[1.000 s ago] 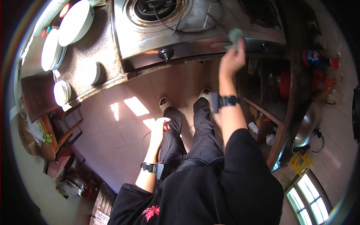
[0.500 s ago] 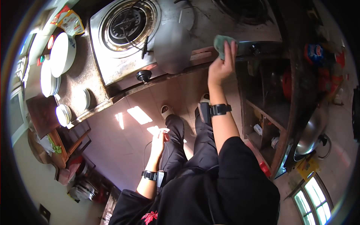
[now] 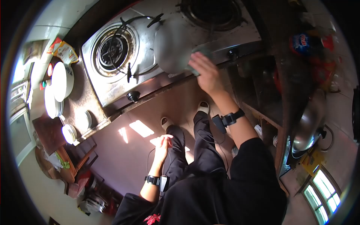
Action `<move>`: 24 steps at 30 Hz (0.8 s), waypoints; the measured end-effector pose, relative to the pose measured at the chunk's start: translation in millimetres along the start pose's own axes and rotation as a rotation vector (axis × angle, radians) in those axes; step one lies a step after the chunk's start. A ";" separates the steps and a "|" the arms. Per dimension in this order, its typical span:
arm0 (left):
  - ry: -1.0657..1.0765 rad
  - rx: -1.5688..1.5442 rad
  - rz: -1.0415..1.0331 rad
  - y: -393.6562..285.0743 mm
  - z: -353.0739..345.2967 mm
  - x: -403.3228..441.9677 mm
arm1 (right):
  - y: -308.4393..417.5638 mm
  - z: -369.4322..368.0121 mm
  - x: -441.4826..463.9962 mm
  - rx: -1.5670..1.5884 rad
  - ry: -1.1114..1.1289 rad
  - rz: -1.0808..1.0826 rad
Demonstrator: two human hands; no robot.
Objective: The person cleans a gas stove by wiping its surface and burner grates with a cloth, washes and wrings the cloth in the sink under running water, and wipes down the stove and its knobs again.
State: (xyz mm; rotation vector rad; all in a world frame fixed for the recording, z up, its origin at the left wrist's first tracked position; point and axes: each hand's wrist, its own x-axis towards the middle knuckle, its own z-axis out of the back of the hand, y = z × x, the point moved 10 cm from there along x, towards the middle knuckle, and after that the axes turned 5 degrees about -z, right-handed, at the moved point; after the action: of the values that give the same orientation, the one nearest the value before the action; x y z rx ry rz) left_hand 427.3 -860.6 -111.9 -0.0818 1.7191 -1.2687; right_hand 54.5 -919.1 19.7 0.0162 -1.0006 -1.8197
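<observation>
My right hand [image 3: 208,75] is stretched out over the front edge of the gas stove [image 3: 146,63], pressing a green cloth [image 3: 202,50] to the metal. Motion smears the cloth, and the fingers partly cover it. A blurred grey oval lies over the stove top just left of this hand. Down by my left thigh, my left hand [image 3: 162,148] hangs with its fingers curled together and nothing visible in them. The left burner [image 3: 110,52] has brown stains round it. A black pot support [image 3: 129,71] sits askew across that burner.
White bowls [image 3: 63,80] and stacked plates [image 3: 52,101] stand on the counter left of the stove. Below the stove's right side are open shelves [image 3: 258,101]. A steel wok [image 3: 309,127] and a blue packet [image 3: 302,43] are at the right. A cable hangs by my legs.
My right hand has moved left along the stove's front edge with the green cloth, its fingers now pointing more to the left. The view has turned slightly. My left hand has stayed by my thigh.
</observation>
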 end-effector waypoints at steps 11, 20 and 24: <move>-0.033 -0.019 0.053 0.0 -33.2 6.4 | -112.1 97.8 6.1 -0.151 -0.125 -0.221; -0.031 0.028 0.075 -38.0 -85.2 20.2 | -156.7 134.6 12.1 -0.222 -0.079 -0.162; -0.012 -0.008 0.024 -54.0 -104.5 22.7 | -143.4 130.3 -5.2 -0.138 -0.029 -0.157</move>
State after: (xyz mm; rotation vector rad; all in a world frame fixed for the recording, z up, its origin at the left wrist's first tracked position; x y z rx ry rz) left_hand 316.2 -824.4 -85.6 -0.0731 1.7099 -1.2415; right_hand -108.3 -814.2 12.1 -0.0166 -0.9125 -2.0348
